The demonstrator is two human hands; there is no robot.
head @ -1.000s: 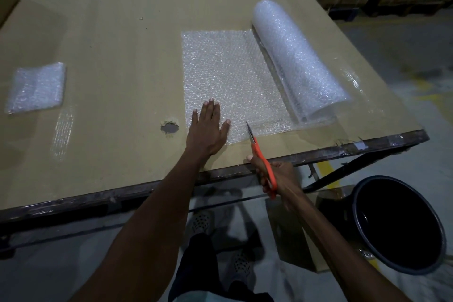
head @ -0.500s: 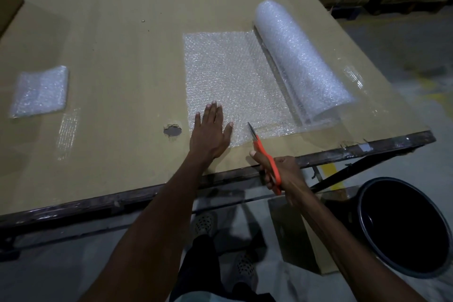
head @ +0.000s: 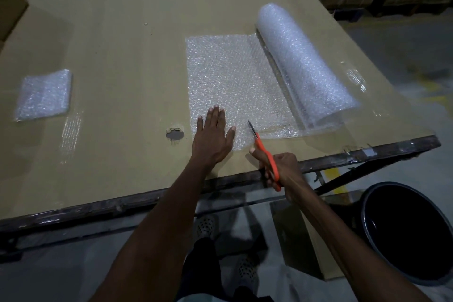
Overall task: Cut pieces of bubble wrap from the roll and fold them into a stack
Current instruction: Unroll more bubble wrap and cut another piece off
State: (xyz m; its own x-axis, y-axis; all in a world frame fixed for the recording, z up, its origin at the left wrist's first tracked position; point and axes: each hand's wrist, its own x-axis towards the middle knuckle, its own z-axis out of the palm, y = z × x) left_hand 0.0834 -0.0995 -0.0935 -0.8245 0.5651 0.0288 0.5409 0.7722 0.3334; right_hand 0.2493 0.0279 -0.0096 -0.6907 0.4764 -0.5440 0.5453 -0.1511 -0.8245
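Presently, head view. L hand (head: 212,137) lies flat, fingers straight and together, palm down on the near left corner of the unrolled bubble-wrap sheet (head: 235,81); judged purpose: pin the sheet to the counter (head: 122,32) so it does not slide or lift when the blades bite. R hand (head: 282,169) is curled round the orange scissors (head: 266,154), fingers through the handles, w/ index finger extended beside the blades, prob. as a guide. Blade tips rest at the sheet's near edge, just right of the L thumb; whether the blades are parted or closed is too small to tell. Hands are apart, w/ the scissors between them.

Sheet is continuous w/ the bubble-wrap roll (head: 304,64), which lies to its right, long axis running away from the viewer. Roll's weight anchors the far side, so sheet is held at both sides; cut line prob. runs front to back, parallel to the roll. Judged stage: cut about to start or just begun, no visible slit.

Folded bubble-wrap piece (head: 44,94) sits well apart at far left of the counter, presumably the stack's start, kept out of the cutting zone. Counter top is cardboard-covered, w/ a torn hole (head: 174,134) near the L hand. Black bin (head: 411,235) stands on the floor below right, prob. for scraps.
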